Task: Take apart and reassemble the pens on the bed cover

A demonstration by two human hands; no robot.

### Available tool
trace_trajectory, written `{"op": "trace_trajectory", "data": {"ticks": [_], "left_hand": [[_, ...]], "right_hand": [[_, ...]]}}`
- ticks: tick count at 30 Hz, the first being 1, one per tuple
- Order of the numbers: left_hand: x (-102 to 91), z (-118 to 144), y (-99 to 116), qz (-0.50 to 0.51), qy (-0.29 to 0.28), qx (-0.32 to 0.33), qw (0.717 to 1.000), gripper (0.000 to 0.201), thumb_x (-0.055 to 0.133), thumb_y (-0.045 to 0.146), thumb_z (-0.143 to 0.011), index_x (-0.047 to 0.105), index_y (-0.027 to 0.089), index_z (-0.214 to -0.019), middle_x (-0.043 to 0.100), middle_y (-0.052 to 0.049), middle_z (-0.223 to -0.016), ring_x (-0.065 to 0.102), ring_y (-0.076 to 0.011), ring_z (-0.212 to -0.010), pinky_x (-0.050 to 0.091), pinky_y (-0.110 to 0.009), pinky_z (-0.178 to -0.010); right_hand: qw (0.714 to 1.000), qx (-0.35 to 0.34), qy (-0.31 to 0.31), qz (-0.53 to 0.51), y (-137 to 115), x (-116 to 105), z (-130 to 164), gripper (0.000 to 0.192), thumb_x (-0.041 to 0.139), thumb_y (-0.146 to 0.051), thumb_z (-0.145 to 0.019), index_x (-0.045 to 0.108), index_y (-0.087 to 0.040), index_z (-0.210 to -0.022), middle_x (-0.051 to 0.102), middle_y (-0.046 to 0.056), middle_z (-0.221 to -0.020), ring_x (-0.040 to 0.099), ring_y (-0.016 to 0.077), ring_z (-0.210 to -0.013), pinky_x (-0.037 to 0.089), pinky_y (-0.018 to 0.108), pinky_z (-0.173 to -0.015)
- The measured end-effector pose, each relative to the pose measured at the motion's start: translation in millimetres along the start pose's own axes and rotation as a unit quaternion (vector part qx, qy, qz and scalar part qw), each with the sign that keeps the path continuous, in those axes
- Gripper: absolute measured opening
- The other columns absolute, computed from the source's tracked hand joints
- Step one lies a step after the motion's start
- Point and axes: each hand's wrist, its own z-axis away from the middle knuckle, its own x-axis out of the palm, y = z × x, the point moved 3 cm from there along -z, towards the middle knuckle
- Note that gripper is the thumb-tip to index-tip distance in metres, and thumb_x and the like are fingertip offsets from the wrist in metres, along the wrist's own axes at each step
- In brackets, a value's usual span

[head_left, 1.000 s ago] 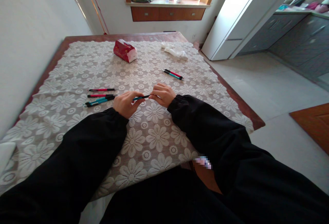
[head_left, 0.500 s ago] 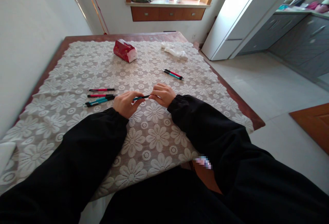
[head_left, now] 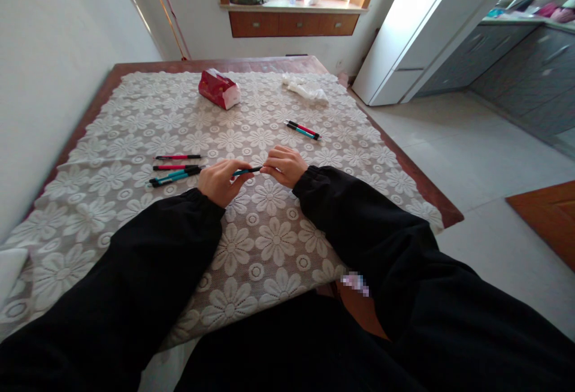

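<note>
So both hands are pinched on one teal pen (head_left: pixel 246 171) just above the tablecloth (head_left: pixel 269 242): left hand (head_left: pixel 218 181) grips one end, right hand (head_left: pixel 284 166) the other. More pens (head_left: pixel 175 174) lie to the left.

Both arms reach forward in black sleeves, forearms converging toward the middle. Left hand (head_left: pixel 219 182) sits palm inward, fingers (head_left: pixel 231 168) curled and pinched at the thumb. Right hand (head_left: pixel 284 166) faces it, knuckles up, fingers bent into a pinch. Fingertips of the two hands are near each other, not touching. Wrists are low, cuffs bunched at both.
</note>
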Motion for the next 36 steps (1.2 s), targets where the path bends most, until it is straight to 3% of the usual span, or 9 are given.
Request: {"op": "trace_trajectory", "data": {"ticks": [8,22,36], "left_hand": [[0.5,0.6,-1.2,-0.002,0.007,-0.002,1.0,0.026,0.065,0.046,-0.094,0.073,0.022,-0.096,0.077,-0.003,-0.087,0.067,-0.0144,-0.064,0.05,-0.026,-0.063],[0.2,0.0,-0.6,-0.002,0.001,-0.01,1.0,0.027,0.065,0.047,-0.093,0.073,0.022,-0.096,0.077,-0.003,-0.087,0.067,-0.0147,-0.064,0.051,-0.027,-0.063],[0.8,0.3,-0.8,-0.007,-0.002,-0.008,1.0,0.025,0.065,0.046,-0.094,0.073,0.022,-0.096,0.077,-0.003,-0.088,0.067,-0.0138,-0.063,0.05,-0.026,-0.063]], "right_hand": [[1.0,-0.022,0.02,0.002,-1.4,-1.7,0.2,0.053,0.04,-0.057,-0.102,0.069,-0.018,-0.082,0.059,0.004,-0.076,0.047,0.0174,-0.076,0.038,0.032,-0.073],[1.0,0.008,-0.022,-0.014,0.2,-0.4,0.0,0.05,0.042,-0.058,-0.101,0.07,-0.019,-0.085,0.057,0.005,-0.078,0.047,0.0188,-0.078,0.039,0.034,-0.076],[1.0,0.005,-0.015,-0.016,0.1,0.5,-0.1,0.053,0.039,-0.059,-0.102,0.069,-0.019,-0.084,0.057,0.005,-0.077,0.047,0.0183,-0.077,0.037,0.033,-0.074]]}}
